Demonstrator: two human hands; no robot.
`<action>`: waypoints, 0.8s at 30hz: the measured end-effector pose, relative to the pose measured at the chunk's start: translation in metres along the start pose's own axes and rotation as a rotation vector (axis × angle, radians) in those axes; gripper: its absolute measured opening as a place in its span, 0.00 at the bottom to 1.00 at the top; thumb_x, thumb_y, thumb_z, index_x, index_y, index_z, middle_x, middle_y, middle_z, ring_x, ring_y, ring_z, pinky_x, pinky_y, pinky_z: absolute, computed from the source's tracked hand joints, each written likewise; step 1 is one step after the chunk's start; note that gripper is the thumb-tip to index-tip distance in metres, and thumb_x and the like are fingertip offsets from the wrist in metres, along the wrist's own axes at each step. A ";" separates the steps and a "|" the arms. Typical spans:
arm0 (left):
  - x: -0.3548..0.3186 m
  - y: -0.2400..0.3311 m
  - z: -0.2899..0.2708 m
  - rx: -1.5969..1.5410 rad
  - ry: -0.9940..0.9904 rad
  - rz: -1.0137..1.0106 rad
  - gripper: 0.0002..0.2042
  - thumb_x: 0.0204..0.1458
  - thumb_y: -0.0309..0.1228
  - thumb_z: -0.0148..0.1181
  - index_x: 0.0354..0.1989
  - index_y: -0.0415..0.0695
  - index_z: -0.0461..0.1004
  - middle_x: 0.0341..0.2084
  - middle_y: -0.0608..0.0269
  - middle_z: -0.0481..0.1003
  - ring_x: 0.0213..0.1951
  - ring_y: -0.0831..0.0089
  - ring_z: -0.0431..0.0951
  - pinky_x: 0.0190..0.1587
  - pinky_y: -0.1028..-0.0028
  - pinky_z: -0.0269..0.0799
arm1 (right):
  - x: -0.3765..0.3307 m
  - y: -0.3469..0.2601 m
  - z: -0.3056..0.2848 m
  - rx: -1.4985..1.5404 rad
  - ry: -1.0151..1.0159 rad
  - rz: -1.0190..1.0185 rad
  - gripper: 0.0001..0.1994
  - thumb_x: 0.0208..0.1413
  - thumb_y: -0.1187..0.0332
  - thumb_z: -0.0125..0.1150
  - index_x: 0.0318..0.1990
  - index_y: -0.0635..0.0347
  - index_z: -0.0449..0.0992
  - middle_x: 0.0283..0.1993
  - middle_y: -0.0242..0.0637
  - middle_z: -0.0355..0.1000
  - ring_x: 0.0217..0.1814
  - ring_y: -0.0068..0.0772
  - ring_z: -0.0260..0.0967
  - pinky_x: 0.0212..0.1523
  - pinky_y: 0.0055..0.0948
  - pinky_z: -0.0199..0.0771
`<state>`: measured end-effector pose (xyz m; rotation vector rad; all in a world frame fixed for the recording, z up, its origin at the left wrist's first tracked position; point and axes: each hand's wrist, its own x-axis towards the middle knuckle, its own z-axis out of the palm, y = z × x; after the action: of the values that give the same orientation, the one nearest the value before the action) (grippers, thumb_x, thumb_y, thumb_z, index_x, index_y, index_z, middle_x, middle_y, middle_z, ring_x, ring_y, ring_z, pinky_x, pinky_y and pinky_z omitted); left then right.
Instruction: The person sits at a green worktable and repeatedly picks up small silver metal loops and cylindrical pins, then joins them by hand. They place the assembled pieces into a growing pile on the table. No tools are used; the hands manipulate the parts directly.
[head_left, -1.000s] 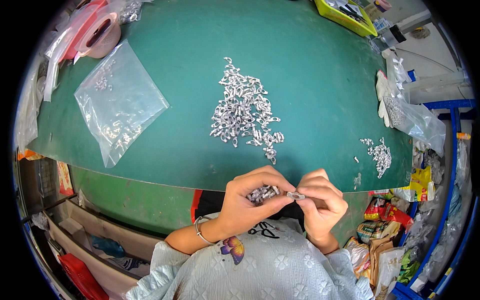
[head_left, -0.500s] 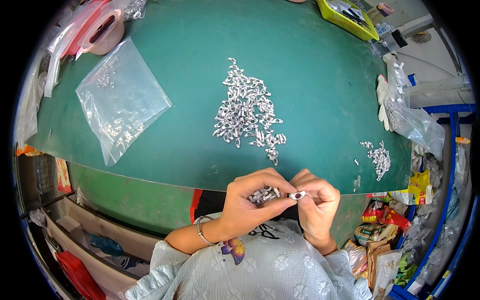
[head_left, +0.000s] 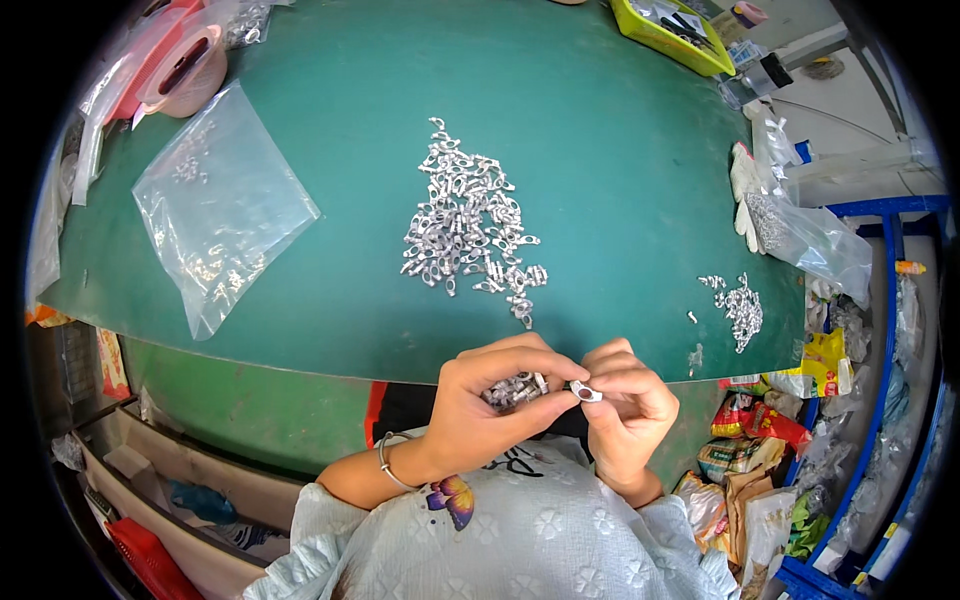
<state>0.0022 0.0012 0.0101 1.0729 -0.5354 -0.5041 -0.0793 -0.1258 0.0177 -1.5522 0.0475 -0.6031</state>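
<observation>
Green table (head_left: 620, 180) unchanged; both hands' grip, as before, on one small metal piece (head_left: 585, 392).

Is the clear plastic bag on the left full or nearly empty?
Nearly empty: the clear plastic bag lies flat, holding only a few scattered metal pieces.

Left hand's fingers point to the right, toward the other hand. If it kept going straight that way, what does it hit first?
Most likely the small silver ring part pinched between both hands, then the right hand fingertips just behind it. The left hand also cups a bunch of small metal parts. Depth is hard to judge here.
</observation>
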 end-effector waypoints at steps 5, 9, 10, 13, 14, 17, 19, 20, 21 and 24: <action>0.000 0.003 0.000 0.015 -0.009 0.003 0.09 0.40 0.17 0.61 0.33 0.38 0.76 0.21 0.64 0.71 0.24 0.82 0.69 0.25 0.82 0.61 | 0.001 -0.002 0.000 -0.001 -0.002 -0.015 0.10 0.40 0.82 0.64 0.32 0.70 0.73 0.30 0.43 0.72 0.33 0.35 0.67 0.33 0.29 0.66; 0.000 0.004 0.000 0.007 -0.017 -0.004 0.09 0.40 0.17 0.62 0.33 0.39 0.77 0.21 0.64 0.71 0.24 0.82 0.69 0.25 0.82 0.61 | 0.000 -0.002 -0.001 -0.002 -0.004 -0.022 0.08 0.42 0.81 0.63 0.32 0.71 0.73 0.30 0.43 0.71 0.33 0.35 0.67 0.33 0.28 0.66; 0.000 0.003 0.000 0.009 -0.016 0.001 0.10 0.40 0.17 0.62 0.33 0.39 0.77 0.21 0.64 0.71 0.24 0.82 0.69 0.25 0.82 0.61 | 0.000 -0.002 -0.001 0.001 -0.006 -0.019 0.08 0.43 0.80 0.63 0.32 0.71 0.73 0.31 0.43 0.71 0.33 0.35 0.67 0.33 0.28 0.66; 0.000 0.003 0.001 0.016 -0.015 -0.003 0.09 0.39 0.16 0.62 0.31 0.38 0.76 0.22 0.63 0.72 0.24 0.81 0.70 0.26 0.81 0.62 | -0.002 -0.001 -0.002 0.098 -0.015 0.062 0.07 0.46 0.78 0.62 0.33 0.71 0.73 0.30 0.43 0.71 0.34 0.34 0.65 0.34 0.28 0.65; 0.000 0.005 0.001 0.020 -0.016 -0.016 0.08 0.38 0.16 0.62 0.30 0.37 0.76 0.23 0.61 0.73 0.25 0.79 0.70 0.27 0.81 0.63 | -0.002 -0.001 -0.001 0.132 -0.005 0.085 0.07 0.47 0.77 0.61 0.33 0.71 0.72 0.30 0.42 0.70 0.34 0.34 0.65 0.34 0.28 0.65; 0.001 0.006 0.002 0.019 -0.014 -0.022 0.08 0.37 0.16 0.62 0.28 0.36 0.75 0.24 0.59 0.74 0.25 0.78 0.71 0.27 0.80 0.64 | -0.003 -0.002 0.001 0.232 0.007 0.148 0.07 0.49 0.75 0.60 0.34 0.71 0.72 0.30 0.42 0.70 0.34 0.33 0.63 0.35 0.28 0.64; 0.001 0.006 0.002 0.012 -0.012 -0.020 0.08 0.37 0.16 0.62 0.28 0.36 0.75 0.24 0.59 0.74 0.25 0.78 0.71 0.27 0.80 0.64 | -0.003 -0.001 0.001 0.292 -0.004 0.180 0.07 0.50 0.74 0.59 0.34 0.70 0.72 0.30 0.42 0.70 0.34 0.33 0.63 0.35 0.29 0.63; 0.001 0.006 0.002 0.007 -0.013 -0.021 0.08 0.37 0.16 0.63 0.28 0.36 0.75 0.24 0.59 0.74 0.25 0.78 0.71 0.27 0.80 0.64 | -0.003 0.000 0.001 0.304 -0.009 0.197 0.08 0.51 0.73 0.59 0.34 0.70 0.72 0.30 0.42 0.70 0.34 0.33 0.63 0.35 0.29 0.63; 0.001 0.006 0.002 0.003 -0.014 -0.023 0.08 0.37 0.16 0.63 0.28 0.36 0.75 0.24 0.60 0.74 0.25 0.78 0.71 0.27 0.80 0.64 | -0.003 0.000 0.000 0.316 -0.014 0.215 0.08 0.51 0.73 0.59 0.33 0.70 0.72 0.30 0.42 0.70 0.34 0.33 0.63 0.36 0.29 0.62; 0.001 0.005 0.003 0.006 -0.010 -0.001 0.08 0.37 0.15 0.63 0.28 0.36 0.75 0.24 0.60 0.74 0.25 0.79 0.71 0.27 0.80 0.64 | -0.002 0.000 0.002 0.366 -0.015 0.254 0.08 0.52 0.71 0.58 0.33 0.69 0.72 0.31 0.41 0.70 0.34 0.33 0.62 0.36 0.29 0.61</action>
<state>0.0022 0.0004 0.0157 1.0766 -0.5455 -0.5095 -0.0808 -0.1233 0.0168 -1.1726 0.1147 -0.3732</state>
